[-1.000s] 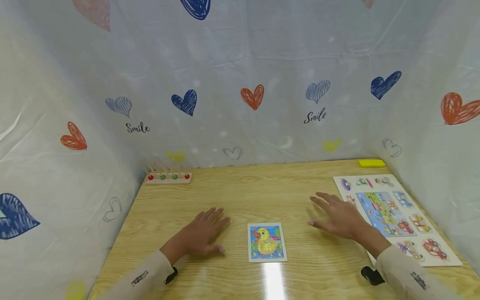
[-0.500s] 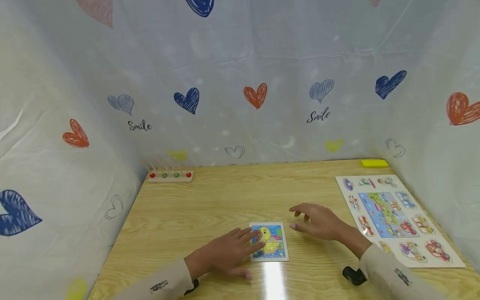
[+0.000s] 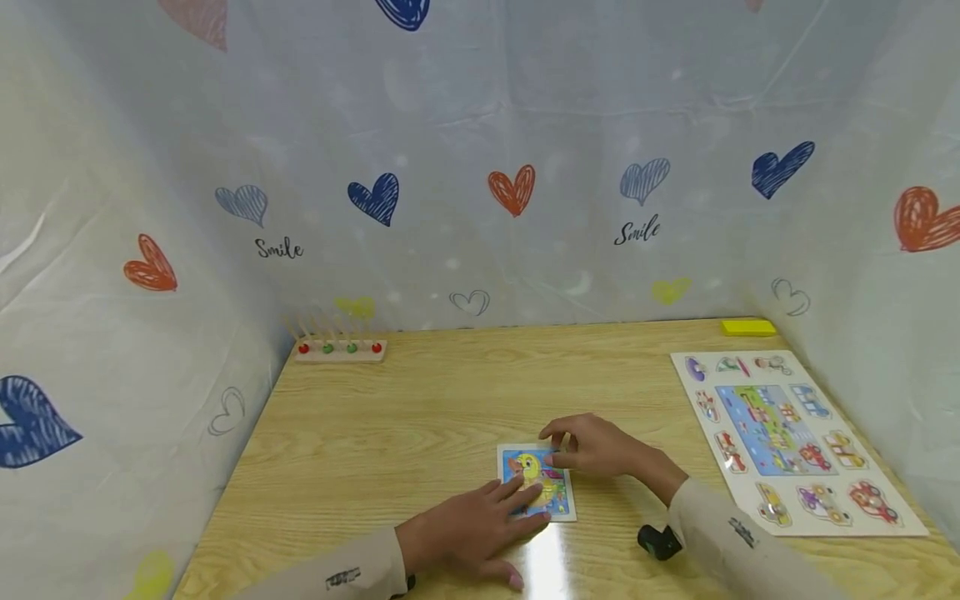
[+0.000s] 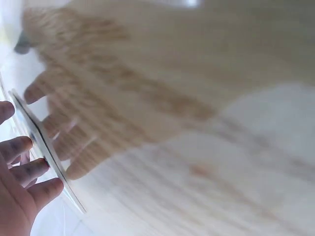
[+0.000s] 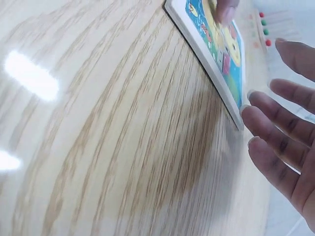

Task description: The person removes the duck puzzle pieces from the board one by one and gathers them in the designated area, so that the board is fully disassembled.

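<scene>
A small square duck puzzle with a pale frame lies flat on the wooden table in front of me. My left hand reaches over its lower left part, fingers spread and fairly straight across the picture. In the left wrist view, those fingers lie right along the edge of the puzzle. My right hand is at the upper right corner, thumb and forefinger apart with nothing between them. The right wrist view has its loosely bent fingers next to the corner of the puzzle.
A large board with vehicle pictures lies at the right. Behind it is a yellow block. A wooden peg stand with red and green beads stands at the back left. A white curtain with hearts encloses the table.
My left hand has moved right, from beside the puzzle to over it. My right hand has come left, from near the large board to the puzzle's upper right corner.
</scene>
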Demonstrator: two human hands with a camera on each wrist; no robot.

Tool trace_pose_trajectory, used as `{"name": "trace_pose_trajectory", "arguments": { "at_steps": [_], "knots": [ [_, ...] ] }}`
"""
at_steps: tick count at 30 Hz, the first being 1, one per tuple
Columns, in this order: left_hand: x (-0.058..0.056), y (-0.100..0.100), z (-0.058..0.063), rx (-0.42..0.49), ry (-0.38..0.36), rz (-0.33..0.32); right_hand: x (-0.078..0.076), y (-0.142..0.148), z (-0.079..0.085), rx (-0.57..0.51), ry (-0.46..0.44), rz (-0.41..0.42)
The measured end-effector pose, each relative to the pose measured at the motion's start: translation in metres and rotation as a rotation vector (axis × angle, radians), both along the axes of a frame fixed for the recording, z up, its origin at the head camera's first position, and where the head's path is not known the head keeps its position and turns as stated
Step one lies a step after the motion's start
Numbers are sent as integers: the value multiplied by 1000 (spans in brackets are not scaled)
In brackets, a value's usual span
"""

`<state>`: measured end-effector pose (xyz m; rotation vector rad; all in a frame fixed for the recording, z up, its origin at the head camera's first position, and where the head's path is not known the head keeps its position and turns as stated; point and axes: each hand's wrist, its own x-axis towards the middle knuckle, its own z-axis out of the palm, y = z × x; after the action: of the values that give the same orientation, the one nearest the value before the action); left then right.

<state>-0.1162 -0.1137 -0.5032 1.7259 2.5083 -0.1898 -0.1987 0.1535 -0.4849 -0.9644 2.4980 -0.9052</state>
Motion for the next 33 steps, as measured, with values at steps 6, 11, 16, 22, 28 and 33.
{"name": "trace_pose_trajectory", "arguments": {
  "at_steps": [6,11,16,22,28,33],
  "knots": [
    [0,-3,-2,-30,-30,22,-7,-13,-4,16,-4,32],
    [-2,-4,3,-26,-66,35,-13,-20,-5,24,-41,37],
    [-6,-4,4,-21,-68,50,-18,-26,-6,38,-42,72],
    [-10,-4,1,-45,-91,68,-22,-32,-7,67,-28,90],
    [-15,-5,3,-52,-120,76,-23,-35,-4,82,-26,79],
    [-16,-6,3,-43,-137,74,-25,-36,-4,114,-24,78]
  ]
}}
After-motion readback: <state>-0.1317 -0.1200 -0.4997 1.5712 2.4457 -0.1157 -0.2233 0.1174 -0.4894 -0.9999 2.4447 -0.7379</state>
